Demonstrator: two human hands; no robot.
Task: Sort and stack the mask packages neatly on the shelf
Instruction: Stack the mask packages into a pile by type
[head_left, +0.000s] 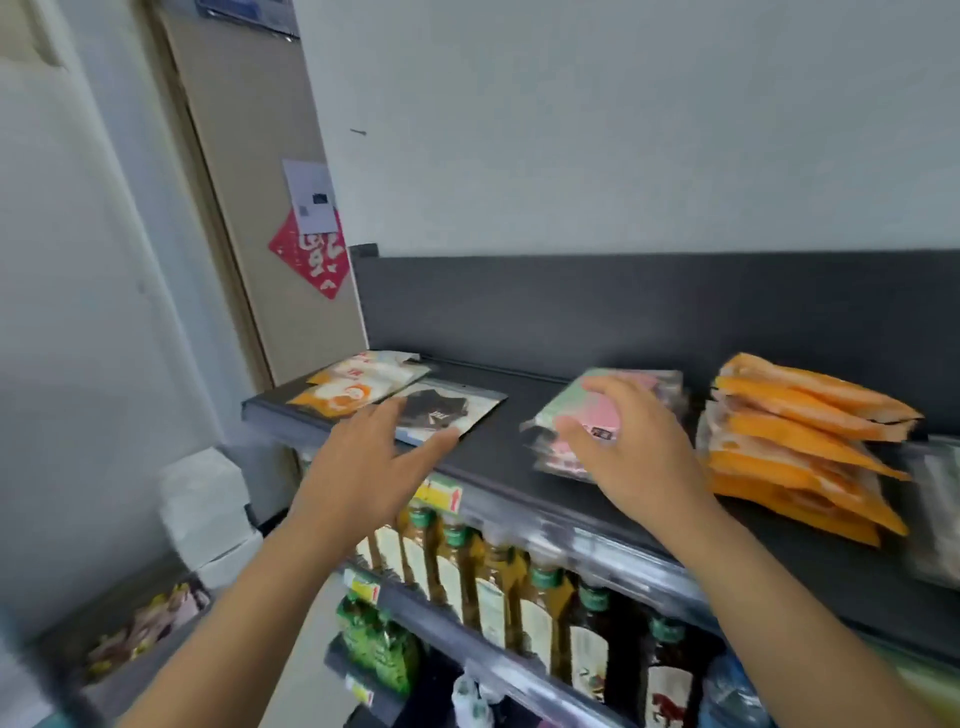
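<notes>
On the dark top shelf (498, 441) lie several groups of mask packages. A clear package with a black mask (447, 408) lies flat near the front left; my left hand (374, 462) hovers open at its front edge, fingers spread. Behind it sit white-and-orange packages (353, 387). In the middle is a small stack of pink and green packages (597, 415); my right hand (634, 452) rests on top of it, fingers spread, palm down. A tall stack of orange packages (800, 447) leans at the right.
The shelf has a dark back panel (623, 306) and a front rail with price tags (441, 493). Below stand bottles of oil (498, 587) and green packs (379, 644). A door (260, 208) and white boxes (208, 514) are on the left.
</notes>
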